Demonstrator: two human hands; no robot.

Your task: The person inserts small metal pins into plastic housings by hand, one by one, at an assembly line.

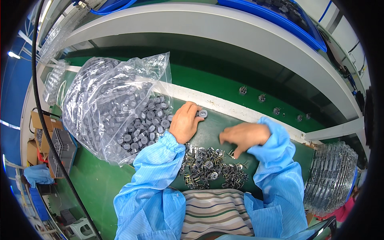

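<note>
- Left hand (185, 122): resting on the green worktop (96, 180) beside the mouth of the large clear plastic bag (108, 100), fingers pinched together on a small round grey ferrite core (203, 113) at the far tip of the hand.
- Small round grey ferrite core: held just near of the white strip (224, 105) edging the green conveyor belt (224, 82), right of the bag, clear of the heap of like cores spilling from it.
- Right hand (245, 136): palm down, wrist bent inward, hovering over the right side of the worktop; fingers curled loosely downward, whether anything sits between them cannot be told.
- Pile of small dark bobbins with brass-coloured pins (210, 170): lying near, between the two light blue sleeves, just below the right hand's fingertips.
- Doing the step well, as a judgement: keeping the pinch on the core's rim rather than its faces, so the core stays flat and square when brought to a bobbin; picking a single bobbin from the tangle by its body, not its pins, which look easy to bend.
- Forearms: both entering from the near edge in light blue sleeves with elastic cuffs, left one angled toward the bag, right one angled inward over the pile.
- Far right: four small parts standing well apart on the belt (262, 97); stack of clear plastic trays (332, 176) at the right edge.
</note>
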